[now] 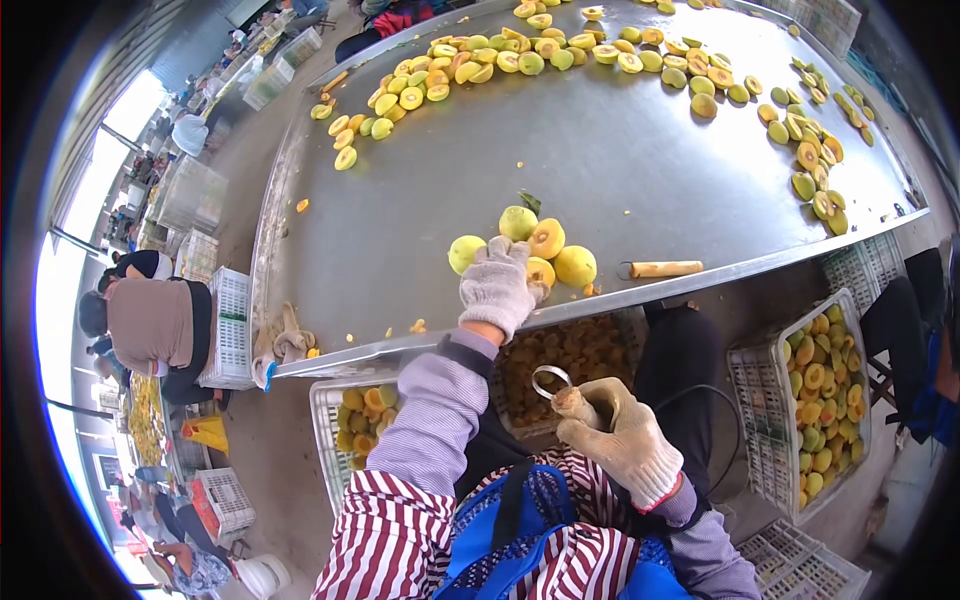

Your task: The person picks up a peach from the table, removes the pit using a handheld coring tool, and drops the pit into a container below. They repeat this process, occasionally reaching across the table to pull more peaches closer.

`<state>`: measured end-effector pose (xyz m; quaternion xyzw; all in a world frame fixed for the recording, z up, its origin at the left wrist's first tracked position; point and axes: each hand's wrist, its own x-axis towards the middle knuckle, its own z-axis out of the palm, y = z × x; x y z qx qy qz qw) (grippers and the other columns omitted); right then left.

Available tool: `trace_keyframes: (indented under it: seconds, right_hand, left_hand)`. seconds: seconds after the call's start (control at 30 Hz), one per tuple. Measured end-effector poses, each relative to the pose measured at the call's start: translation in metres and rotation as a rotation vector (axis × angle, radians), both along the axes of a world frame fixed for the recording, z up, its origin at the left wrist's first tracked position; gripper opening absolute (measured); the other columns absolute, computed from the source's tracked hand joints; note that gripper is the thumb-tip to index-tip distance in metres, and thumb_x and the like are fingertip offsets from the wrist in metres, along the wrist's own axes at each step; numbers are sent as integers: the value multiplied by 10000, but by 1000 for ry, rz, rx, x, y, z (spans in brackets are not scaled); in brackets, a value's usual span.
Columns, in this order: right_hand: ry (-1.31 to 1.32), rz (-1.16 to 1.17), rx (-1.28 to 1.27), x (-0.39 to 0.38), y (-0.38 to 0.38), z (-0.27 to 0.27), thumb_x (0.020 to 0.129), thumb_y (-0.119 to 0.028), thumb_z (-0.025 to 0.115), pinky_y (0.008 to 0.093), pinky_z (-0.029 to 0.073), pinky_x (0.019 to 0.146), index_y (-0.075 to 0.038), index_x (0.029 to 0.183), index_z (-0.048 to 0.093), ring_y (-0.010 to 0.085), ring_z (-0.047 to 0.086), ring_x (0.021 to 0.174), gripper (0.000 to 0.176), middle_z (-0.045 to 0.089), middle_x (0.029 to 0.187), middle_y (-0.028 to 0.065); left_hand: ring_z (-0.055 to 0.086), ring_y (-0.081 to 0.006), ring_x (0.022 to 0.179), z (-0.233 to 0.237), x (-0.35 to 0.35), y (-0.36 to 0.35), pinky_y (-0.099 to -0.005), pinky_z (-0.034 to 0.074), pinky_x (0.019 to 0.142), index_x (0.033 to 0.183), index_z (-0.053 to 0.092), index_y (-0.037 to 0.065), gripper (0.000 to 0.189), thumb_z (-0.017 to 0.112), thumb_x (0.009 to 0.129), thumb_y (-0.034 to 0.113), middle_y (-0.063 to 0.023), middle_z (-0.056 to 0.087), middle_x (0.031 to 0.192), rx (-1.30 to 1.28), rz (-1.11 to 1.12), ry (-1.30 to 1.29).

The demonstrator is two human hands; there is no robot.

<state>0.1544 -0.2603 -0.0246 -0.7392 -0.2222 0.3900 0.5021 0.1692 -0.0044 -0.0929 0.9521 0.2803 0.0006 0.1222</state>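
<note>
My left hand [500, 285], in a pale knit glove, reaches onto the metal table's near edge, its fingers bent against the small group of yellow-green fruit. Around it lie a whole fruit [465, 254], another fruit [517, 223] with a leaf above it, a cut half [547, 239] and a round fruit [575, 266]. What its fingertips grip, if anything, is hidden. My right hand [625, 440], also gloved, is closed round the wooden handle of a ring-shaped metal tool [551, 381], held over my lap in front of the table.
Halved fruit [530, 62] lines the table's [400, 230] far side. A wooden-handled tool [665, 268] lies near the front edge. Below stand a crate of fruit [820, 400], another crate [350, 425] and a crate of pits [570, 360]. A person [150, 320] is at the left.
</note>
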Motion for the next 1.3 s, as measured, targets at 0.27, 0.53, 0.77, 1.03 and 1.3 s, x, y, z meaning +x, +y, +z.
trace_keyframes:
  seconds: [0.27, 0.53, 0.77, 1.03, 1.3]
  right_hand:
    - [-12, -104, 132, 5, -6, 14, 876, -226, 725, 336, 555, 756, 3, 1178, 615, 230, 711, 792, 394, 702, 875, 155]
    - [-146, -21, 139, 1, -1, 34, 867, -227, 746, 337, 550, 652, 9, 1113, 620, 228, 700, 687, 363, 677, 769, 130]
    - [-343, -58, 148, -7, -2, 40, 861, -237, 769, 360, 528, 526, -6, 1040, 613, 279, 676, 557, 332, 634, 646, 127]
    - [-439, 37, 87, -15, -11, 40, 885, -287, 751, 395, 523, 503, -34, 952, 572, 334, 660, 551, 317, 607, 617, 158]
    - [5, 94, 46, -7, -19, 53, 901, -252, 704, 346, 504, 579, -6, 1017, 614, 166, 613, 594, 287, 671, 757, 83]
  left_hand:
    - [613, -121, 773, 41, -37, -26, -276, 543, 683, 1240, 587, 87, 417, 714, 885, 263, -62, 650, 1016, -732, 187, -431]
    - [675, -238, 953, 90, -72, -91, -333, 580, 755, 1385, 513, 75, 622, 645, 938, 487, -180, 631, 1211, -1695, 176, -844]
    - [661, -209, 1037, 84, -86, -102, -335, 569, 895, 1399, 489, 16, 671, 495, 1011, 563, -162, 632, 1242, -1669, 3, -852]
    - [665, -235, 1037, 94, -90, -138, -367, 564, 900, 1350, 531, 24, 649, 465, 1016, 576, -171, 644, 1231, -1499, 88, -984]
    - [683, -232, 830, 121, -79, -129, -335, 566, 726, 1131, 641, -15, 563, 410, 1062, 494, -164, 687, 1034, -1447, 30, -807]
